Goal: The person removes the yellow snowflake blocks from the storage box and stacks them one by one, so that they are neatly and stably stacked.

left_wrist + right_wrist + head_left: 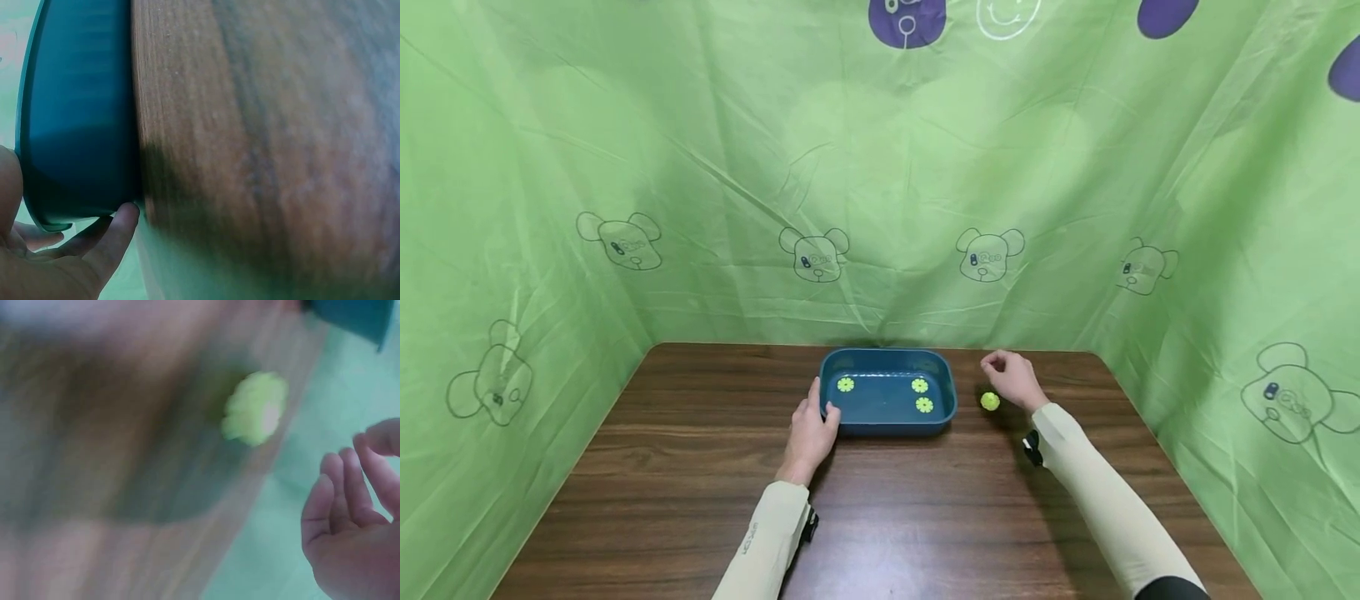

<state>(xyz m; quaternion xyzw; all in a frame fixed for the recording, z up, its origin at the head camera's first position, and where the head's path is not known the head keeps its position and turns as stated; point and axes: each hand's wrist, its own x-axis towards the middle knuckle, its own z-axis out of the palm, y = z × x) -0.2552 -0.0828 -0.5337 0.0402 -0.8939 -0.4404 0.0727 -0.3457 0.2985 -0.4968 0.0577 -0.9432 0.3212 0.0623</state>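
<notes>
Item, one tray (887,428): dark blue, rectangular, round-cornered, smooth-walled. Held at one end by the left hand (811,433); thumb set at the near corner of the rim, fingers laid along the outer wall, so that the wall is spanned between them. Judged to be of stiff, light plastic, liable to slide on the tabletop (880,517) if pushed; best steadied where it is now held, by rim and wall together.

Item, one loose flower-shaped piece (990,402): yellow-green, scalloped at the edge. Found just beside the right hand (1015,379), on the wearer's side of the bent fingers, clear of the fingertips and apparently resting on the wood. Judged light and not easily broken; whether soft or stiff cannot be told. Its notched edge should give good purchase, and a pinch across opposite sides by thumb and forefinger is advised, lest it be flicked away.

Item, three matching pieces laid within the tray: the first disc (846,384) just across the wall from the left fingers; the second disc (920,386) and the third disc (924,405) at the end farther from that hold, toward the right hand.

Right-hand grip: fingers loosely curled, forefinger and thumb brought near each other; nothing is seen to be held.
</notes>
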